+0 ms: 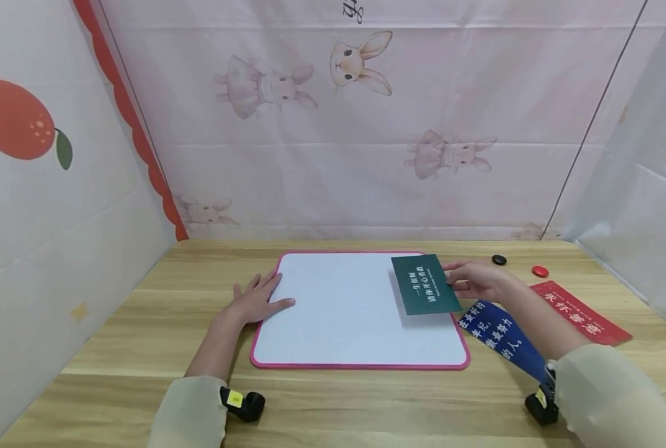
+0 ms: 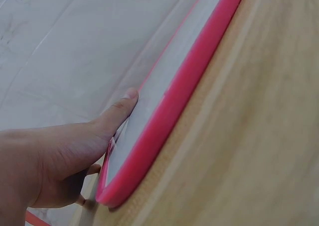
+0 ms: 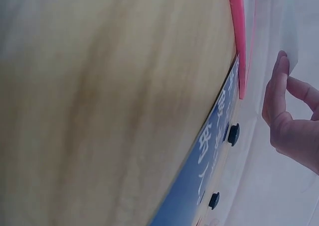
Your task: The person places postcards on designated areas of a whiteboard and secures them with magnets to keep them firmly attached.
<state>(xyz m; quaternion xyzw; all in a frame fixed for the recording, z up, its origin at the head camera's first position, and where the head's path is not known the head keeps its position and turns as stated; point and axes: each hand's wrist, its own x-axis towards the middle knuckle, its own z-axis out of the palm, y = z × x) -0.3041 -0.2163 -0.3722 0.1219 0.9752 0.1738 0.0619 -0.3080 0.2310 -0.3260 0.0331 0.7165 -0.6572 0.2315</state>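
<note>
Green card (image 1: 425, 284), pinched at its edge by the right hand (image 1: 477, 280), hovers over the whiteboard's (image 1: 338, 311) far right corner as the flat, open left hand (image 1: 257, 301) steadies the board; placement underway, flat laying likely next.

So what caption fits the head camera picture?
Right hand holds a green card over the pink-rimmed whiteboard; left hand steadies it.
</note>
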